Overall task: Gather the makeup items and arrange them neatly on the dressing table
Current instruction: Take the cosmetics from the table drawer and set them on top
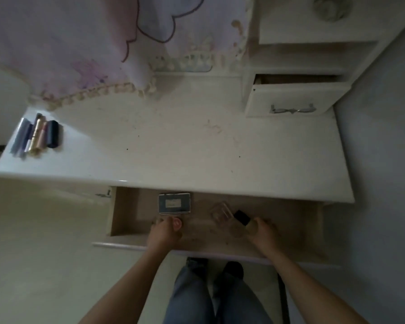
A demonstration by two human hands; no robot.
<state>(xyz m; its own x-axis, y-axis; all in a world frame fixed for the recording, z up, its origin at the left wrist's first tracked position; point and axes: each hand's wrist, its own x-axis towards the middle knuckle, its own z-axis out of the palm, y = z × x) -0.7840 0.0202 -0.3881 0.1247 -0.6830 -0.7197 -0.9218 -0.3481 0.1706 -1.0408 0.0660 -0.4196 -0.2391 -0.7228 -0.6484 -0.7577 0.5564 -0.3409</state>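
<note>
The white dressing table fills the view, its wide front drawer open toward the person. A row of tubes lies side by side on the tabletop's far-left corner. In the drawer a blue palette lies flat, long axis left to right, just beyond the left hand. That hand's fingers curl at its near edge; whether they hold anything cannot be told. The right hand grips a black-capped bottle, cap pointing away and leftward. The palette's pale label is too blurred to read.
</note>
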